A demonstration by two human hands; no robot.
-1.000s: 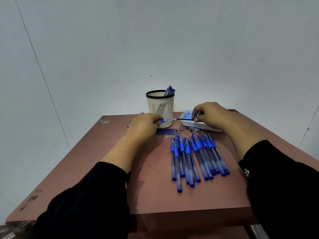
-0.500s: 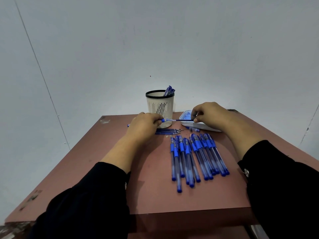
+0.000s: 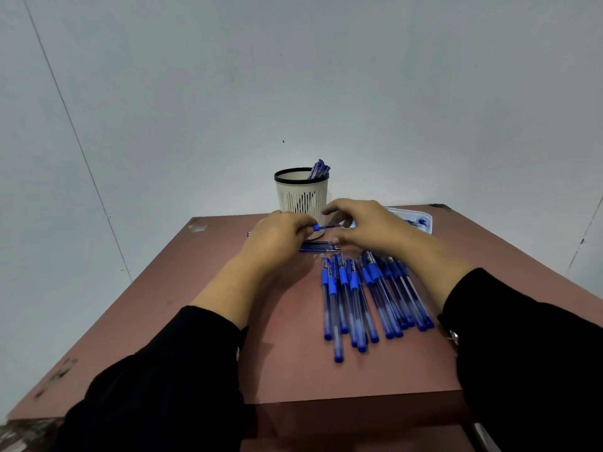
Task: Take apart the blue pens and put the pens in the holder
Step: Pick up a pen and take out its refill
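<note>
My left hand [image 3: 277,238] grips a blue pen [image 3: 321,227] in front of the white mesh holder [image 3: 295,199]; the pen's blue grip and thin refill stick out to the right. My right hand [image 3: 370,231] hovers over the refill's far end with index finger and thumb spread apart; the end of the refill is hidden behind it. A few blue pen parts [image 3: 319,168] stand in the holder. Several whole blue pens [image 3: 365,298] lie side by side on the table, to the right of centre. Several loose refills [image 3: 321,247] lie below my hands.
The brown table [image 3: 195,308] ends close to me at its front edge and meets the grey wall at the back. A white tray [image 3: 419,220] with blue bits sits at the back right, partly behind my right hand.
My right hand has moved left towards my left hand and loosened its pinch on the refill's end, uncovering the tray. My left hand still grips the pen in the same place.
</note>
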